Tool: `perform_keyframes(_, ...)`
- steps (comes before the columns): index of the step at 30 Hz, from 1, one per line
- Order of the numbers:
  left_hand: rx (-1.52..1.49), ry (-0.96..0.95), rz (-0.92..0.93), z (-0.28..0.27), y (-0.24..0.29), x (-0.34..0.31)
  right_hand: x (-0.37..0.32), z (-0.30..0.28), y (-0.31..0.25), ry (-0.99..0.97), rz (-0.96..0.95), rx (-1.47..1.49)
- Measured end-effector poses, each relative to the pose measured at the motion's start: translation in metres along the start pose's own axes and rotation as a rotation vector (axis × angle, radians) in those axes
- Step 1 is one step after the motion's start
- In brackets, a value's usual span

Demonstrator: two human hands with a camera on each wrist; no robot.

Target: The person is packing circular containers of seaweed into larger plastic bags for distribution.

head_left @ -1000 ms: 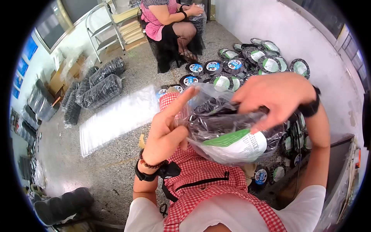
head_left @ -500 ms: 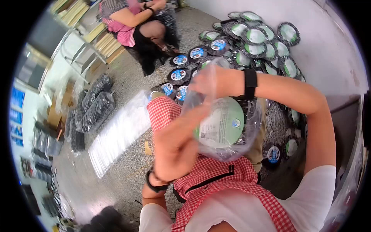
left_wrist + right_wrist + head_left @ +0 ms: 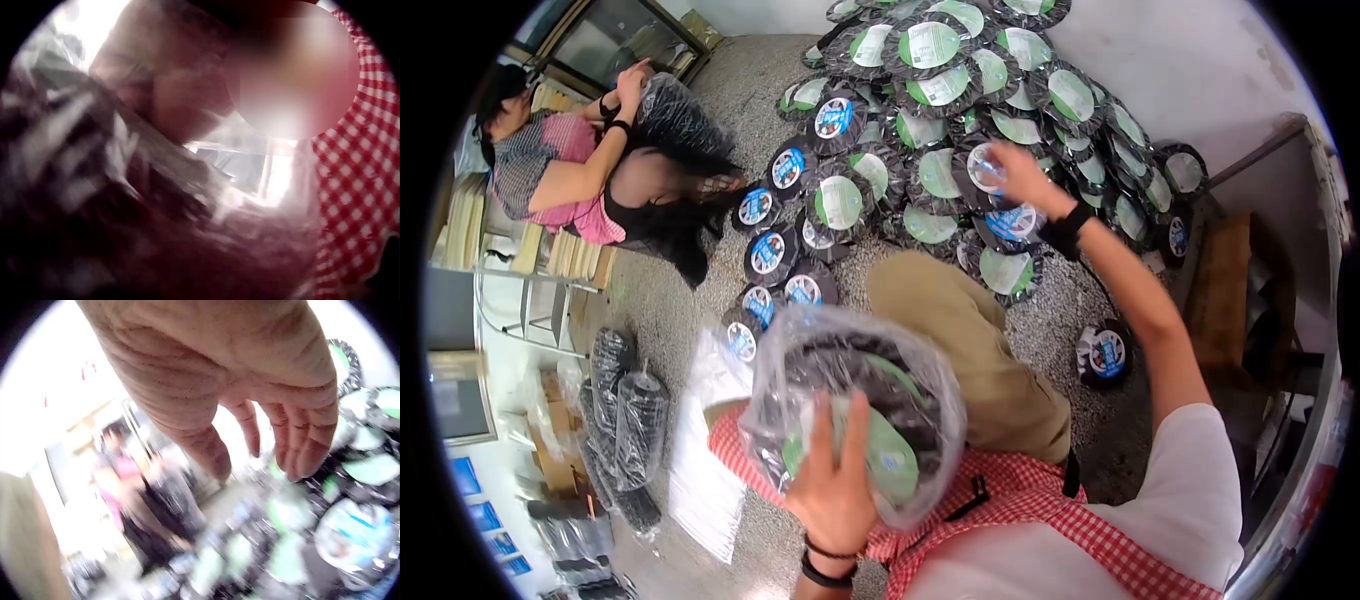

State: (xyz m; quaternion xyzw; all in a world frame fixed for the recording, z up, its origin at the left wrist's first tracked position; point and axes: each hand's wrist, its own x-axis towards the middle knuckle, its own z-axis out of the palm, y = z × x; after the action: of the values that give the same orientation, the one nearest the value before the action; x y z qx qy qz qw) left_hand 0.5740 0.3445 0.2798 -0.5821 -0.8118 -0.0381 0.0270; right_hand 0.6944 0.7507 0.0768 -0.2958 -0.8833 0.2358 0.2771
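Note:
A clear plastic bag point(image 3: 945, 385) holding black wrapped discs lies over the lap, its mouth spread wide. My left hand point(image 3: 835, 495) rests against the near side of the bag, two fingers lying straight over a green-and-white label point(image 3: 890, 450); its thumb is hidden. In the left wrist view, the plastic and that hand point(image 3: 169, 81) are blurred. My right hand point(image 3: 1025, 180) is stretched out over the pile of wrapped discs point(image 3: 935, 85), close to a blue-labelled disc point(image 3: 1012, 222). The right wrist view shows this hand point(image 3: 250, 394) with fingers spread apart and nothing between them.
At the left sits a person point(image 3: 575, 180) holding a dark plastic-wrapped bundle point(image 3: 675, 110). Flat clear bags point(image 3: 705, 480) lie on the floor beside long wrapped rolls point(image 3: 640, 430). A single disc point(image 3: 1105, 352) lies right of the knee, near a wooden box point(image 3: 1220, 270).
The right hand has left the bag and moved out to the pile. The bag has shifted left with the left hand against it. The view has turned toward the pile.

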Motion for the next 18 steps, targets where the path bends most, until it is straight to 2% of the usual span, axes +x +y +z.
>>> perform_keyframes(1, 0.008, 0.002, 0.000, 0.007, -0.002, 0.002, -0.029, 0.041, 0.056, -0.061, 0.105, -0.205)
perform_keyframes(2, 0.026, -0.003, -0.007, 0.014, -0.005, 0.002, -0.052, 0.066, 0.076, 0.006, 0.111, -0.391)
perform_keyframes(3, 0.051, 0.001, -0.025, 0.024, -0.010, 0.004, -0.062, 0.080, 0.080, -0.006, 0.148, -0.504)
perform_keyframes(6, -0.002, 0.039, -0.118, 0.043, -0.027, 0.003, -0.065, 0.122, 0.104, -0.063, 0.071, -0.699)
perform_keyframes(8, -0.011, 0.067, -0.171, 0.044, -0.034, 0.011, -0.048, 0.139, 0.117, -0.196, 0.061, -0.764)
perform_keyframes(9, -0.006, 0.059, -0.152, 0.044, -0.033, 0.016, -0.037, 0.143, 0.123, -0.156, 0.013, -0.798)
perform_keyframes(10, -0.011, 0.050, -0.127, 0.044, -0.031, 0.018, -0.027, 0.144, 0.129, -0.114, -0.029, -0.839)
perform_keyframes(12, 0.019, 0.046, -0.156, 0.049, -0.034, 0.017, -0.010, 0.137, 0.129, -0.299, 0.018, -0.742)
perform_keyframes(13, 0.003, 0.044, -0.152, 0.049, -0.035, 0.019, 0.003, 0.115, 0.110, -0.428, 0.053, -0.682)
perform_keyframes(14, -0.018, 0.045, -0.144, 0.050, -0.036, 0.021, 0.013, 0.097, 0.095, -0.477, 0.066, -0.612)
perform_keyframes(16, 0.010, 0.056, -0.158, 0.052, -0.035, 0.024, 0.019, 0.075, 0.110, -0.414, -0.046, -0.431)
perform_keyframes(17, -0.017, 0.098, -0.153, 0.053, -0.035, 0.025, 0.021, 0.063, 0.118, -0.275, -0.156, -0.387)
perform_keyframes(18, -0.045, 0.139, -0.147, 0.054, -0.033, 0.025, 0.028, 0.045, 0.103, -0.274, -0.168, -0.403)
